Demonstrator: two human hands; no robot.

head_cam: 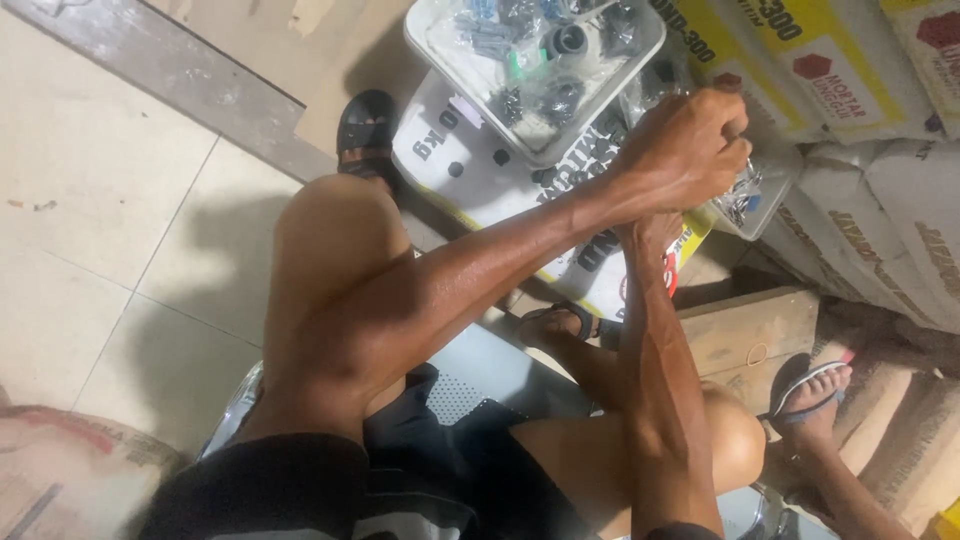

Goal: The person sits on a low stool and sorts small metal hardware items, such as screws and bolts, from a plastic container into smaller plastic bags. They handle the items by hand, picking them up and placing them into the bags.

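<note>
My left hand (688, 145) reaches across my knees to the upper right. Its fingers are closed on the top of a clear plastic bag (748, 192) holding small metal parts. My right forearm rises from below, and my right hand (652, 232) sits under the left hand, mostly hidden, so its grip cannot be made out. The bag rests on a white printed sack (470, 165). Just left of my hands, a white plastic tray (425, 40) holds several small bags of fittings and dark parts.
Stacked paper sacks (880, 220) fill the right side. A wooden block (750, 330) lies by my right knee. My feet wear black sandals (365, 125). Another person's sandalled foot (812, 395) is at the lower right. The tiled floor (110, 200) is on the left.
</note>
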